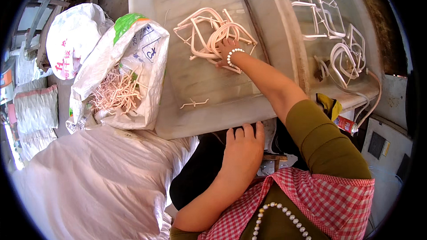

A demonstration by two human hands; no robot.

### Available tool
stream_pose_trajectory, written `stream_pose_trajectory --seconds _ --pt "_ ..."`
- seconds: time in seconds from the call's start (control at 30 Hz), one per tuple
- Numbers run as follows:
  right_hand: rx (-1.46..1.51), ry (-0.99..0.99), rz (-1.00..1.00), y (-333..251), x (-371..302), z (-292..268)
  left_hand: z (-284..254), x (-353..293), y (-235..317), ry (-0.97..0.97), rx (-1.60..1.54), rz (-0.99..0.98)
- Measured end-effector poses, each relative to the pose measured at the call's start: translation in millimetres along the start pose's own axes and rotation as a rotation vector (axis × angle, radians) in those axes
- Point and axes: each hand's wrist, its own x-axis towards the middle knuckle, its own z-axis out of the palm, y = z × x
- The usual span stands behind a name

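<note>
My right hand (pixel 228 53), a white bead bracelet (pixel 233 56) at its wrist, reaches into a pale, shallow basin (pixel 209 124). Its fingers curl over a heap of pale pink bent plastic frames (pixel 207 26), loops and bars lying tangled together. Part of the grip is hidden among the loops. My left hand (pixel 243 144) lies at the basin's near edge, fingers stretched out and holding nothing. Apart from the heap, a small pink plastic sprue (pixel 194 103) lies on the basin floor.
Left of the basin stands an open woven sack (pixel 153 75) full of thin pink plastic scraps (pixel 118 91). Right of a divider, white frames (pixel 318 13) lie in a second compartment. A dark rod (pixel 252 18) lies along the basin. A spray can (pixel 346 124) and hose (pixel 376 93) are at right.
</note>
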Motion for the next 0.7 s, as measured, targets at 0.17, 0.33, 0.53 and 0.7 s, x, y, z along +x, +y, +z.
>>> stream_pose_trajectory --seconds 0.17,0.33,0.53,0.7 --pt "-0.007 0.036 -0.019 -2 2 31 -5 8 -8 -0.020 -0.014 -0.017" --pt "0.095 -0.089 -0.193 3 -31 64 -5 9 -7 -0.033 -0.008 -0.023" --pt "0.718 -0.185 -0.150 2 -79 -13 -8 0 -18 0.052 -0.044 -0.122" --pt "1.050 -0.211 -0.198 9 -126 -112 -41 1 -36 0.082 -0.059 -0.333"
